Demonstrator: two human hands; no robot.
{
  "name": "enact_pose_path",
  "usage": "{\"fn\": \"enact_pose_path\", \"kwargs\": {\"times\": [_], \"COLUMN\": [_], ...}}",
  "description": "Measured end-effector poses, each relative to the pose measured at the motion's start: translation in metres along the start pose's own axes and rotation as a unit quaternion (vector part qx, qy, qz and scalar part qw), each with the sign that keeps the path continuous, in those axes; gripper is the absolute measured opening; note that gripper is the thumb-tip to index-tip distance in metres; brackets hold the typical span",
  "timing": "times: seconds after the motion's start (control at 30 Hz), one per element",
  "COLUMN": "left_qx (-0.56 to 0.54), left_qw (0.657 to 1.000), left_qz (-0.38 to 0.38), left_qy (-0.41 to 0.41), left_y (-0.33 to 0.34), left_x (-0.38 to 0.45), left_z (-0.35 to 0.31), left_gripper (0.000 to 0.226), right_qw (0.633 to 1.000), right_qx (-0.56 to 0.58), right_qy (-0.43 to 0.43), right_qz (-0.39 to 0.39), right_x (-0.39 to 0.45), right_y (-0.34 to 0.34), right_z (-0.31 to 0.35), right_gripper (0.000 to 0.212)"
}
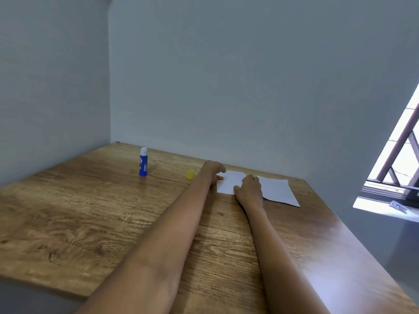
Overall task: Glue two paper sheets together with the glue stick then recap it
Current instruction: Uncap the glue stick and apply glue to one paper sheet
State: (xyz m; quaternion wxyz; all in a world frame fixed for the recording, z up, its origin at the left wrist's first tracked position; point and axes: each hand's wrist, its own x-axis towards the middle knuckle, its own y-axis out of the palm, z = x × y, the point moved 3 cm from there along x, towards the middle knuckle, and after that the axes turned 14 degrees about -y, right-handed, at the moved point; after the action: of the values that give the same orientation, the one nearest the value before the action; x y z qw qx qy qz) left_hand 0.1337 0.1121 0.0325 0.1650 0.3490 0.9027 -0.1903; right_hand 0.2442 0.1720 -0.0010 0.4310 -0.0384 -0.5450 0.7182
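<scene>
Two white paper sheets lie side by side at the far right of the wooden table (90, 211). My left hand (213, 169) rests its fingertips on the far left edge of the left sheet (231, 181). My right hand (250, 189) presses down where the left sheet meets the right sheet (277, 189). The blue glue stick (143, 162) stands upright and uncapped at the far left, well away from both hands. Its yellow cap (190, 174) lies on the table just left of my left hand.
The table sits in a corner between two grey walls. A window with a dark metal grille (399, 159) is to the right, past the table's right edge. The near table edge runs along the lower left.
</scene>
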Motion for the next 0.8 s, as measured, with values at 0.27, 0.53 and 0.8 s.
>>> {"fn": "enact_pose_path", "kwargs": {"times": [0.27,0.53,0.8], "left_qx": [0.315,0.316,0.090], "left_qw": [0.906,0.903,0.957], "left_qz": [-0.243,-0.248,-0.134], "left_qy": [0.145,0.152,0.242], "left_y": [0.005,0.008,-0.004], "left_x": [0.009,0.020,0.028], "left_z": [0.000,-0.008,0.003], "left_gripper": [0.025,0.025,0.024], "right_qw": [1.000,1.000,0.979], "right_qx": [0.003,0.021,0.172], "right_qy": [-0.009,-0.003,0.058], "right_qz": [-0.003,-0.004,-0.097], "right_x": [-0.001,0.002,0.003], "right_y": [-0.001,0.000,-0.006], "right_z": [0.001,-0.001,-0.007], "right_gripper": [0.037,0.039,0.051]}}
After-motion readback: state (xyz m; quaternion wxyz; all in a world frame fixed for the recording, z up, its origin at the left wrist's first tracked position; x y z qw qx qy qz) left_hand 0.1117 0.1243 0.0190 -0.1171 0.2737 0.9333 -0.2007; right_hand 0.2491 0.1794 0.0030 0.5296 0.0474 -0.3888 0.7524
